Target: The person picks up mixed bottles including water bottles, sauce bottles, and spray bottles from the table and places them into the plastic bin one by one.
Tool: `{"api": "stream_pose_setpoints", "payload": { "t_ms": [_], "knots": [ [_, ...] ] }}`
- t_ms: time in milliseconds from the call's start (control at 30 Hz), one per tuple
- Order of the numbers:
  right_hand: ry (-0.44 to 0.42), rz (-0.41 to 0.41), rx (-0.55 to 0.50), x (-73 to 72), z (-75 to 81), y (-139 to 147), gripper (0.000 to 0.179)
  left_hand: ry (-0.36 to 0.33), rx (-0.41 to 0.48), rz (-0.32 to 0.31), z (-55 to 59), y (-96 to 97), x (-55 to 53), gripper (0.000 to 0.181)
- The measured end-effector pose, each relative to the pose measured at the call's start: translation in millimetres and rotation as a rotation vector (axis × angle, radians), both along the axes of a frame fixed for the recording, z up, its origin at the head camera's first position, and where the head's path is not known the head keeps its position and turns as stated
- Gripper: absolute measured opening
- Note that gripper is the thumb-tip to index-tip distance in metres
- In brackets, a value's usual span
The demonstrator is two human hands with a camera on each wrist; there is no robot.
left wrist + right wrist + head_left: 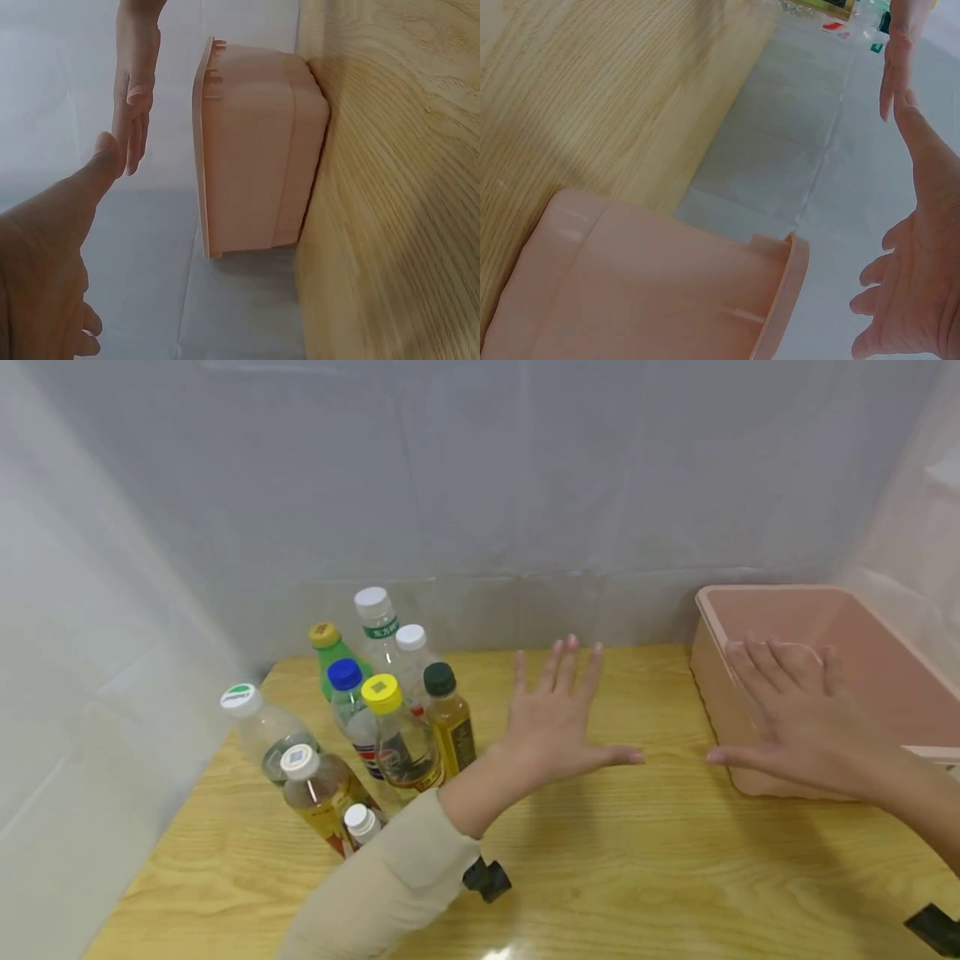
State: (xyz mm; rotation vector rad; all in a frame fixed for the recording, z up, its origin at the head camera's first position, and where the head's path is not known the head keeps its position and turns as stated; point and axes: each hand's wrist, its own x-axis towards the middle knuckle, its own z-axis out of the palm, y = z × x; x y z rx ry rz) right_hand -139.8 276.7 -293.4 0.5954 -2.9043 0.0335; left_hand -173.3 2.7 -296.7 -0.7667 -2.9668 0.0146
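Note:
In the head view my left hand (551, 722) is held out with straight, spread fingers and nothing in it. It is nearest to a bottle with a dark green cap (453, 718). My right hand (810, 727), fingers also spread, overlaps the pink bin (723, 693) in that view and holds nothing. Both thumbs point toward each other with a gap between. Several bottles stand grouped at the left, among them a yellow-capped bottle (405, 743), a blue-capped bottle (352, 710) and a white-capped bottle of brown drink (322, 793). The left wrist view shows the bin (247, 150) upright beyond the hands.
A small white-capped bottle (362, 822) is partly hidden by my left sleeve (397, 877). Further back are a green bottle (330, 652) and a clear bottle with a green label (381, 631). White sheeting (525, 485) hangs behind the wooden table (615, 877).

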Motion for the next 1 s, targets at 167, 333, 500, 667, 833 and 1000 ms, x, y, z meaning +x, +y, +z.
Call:
{"api": "stream_pose_setpoints", "payload": {
  "t_ms": [167, 333, 500, 667, 833, 1000],
  "knots": [
    [0.004, -0.007, -0.015, 1.5, -2.5, 8.9, 0.113, 0.014, -0.026, -0.021, 0.7, 6.5, 1.1, 0.118],
    [0.012, -0.010, -0.027, 4.0, -5.2, 19.1, 0.114, 0.035, -0.033, -0.049, -0.1, 12.6, 1.9, 0.117],
    [0.021, -0.017, -0.011, 7.0, -7.3, 26.9, 0.115, 0.033, -0.047, -0.076, -1.6, 19.3, 2.1, 0.114],
    [0.049, -0.007, -0.005, 10.7, -8.1, 35.1, 0.116, 0.029, -0.054, -0.098, -3.5, 27.3, 3.3, 0.114],
    [0.079, -0.011, 0.019, 14.3, -11.2, 44.3, 0.119, 0.050, -0.071, -0.125, -8.0, 34.3, 4.4, 0.113],
    [0.133, -0.016, 0.048, 16.1, -15.9, 56.7, 0.123, 0.064, -0.076, -0.137, -13.7, 40.4, 4.1, 0.113]
  ]
}}
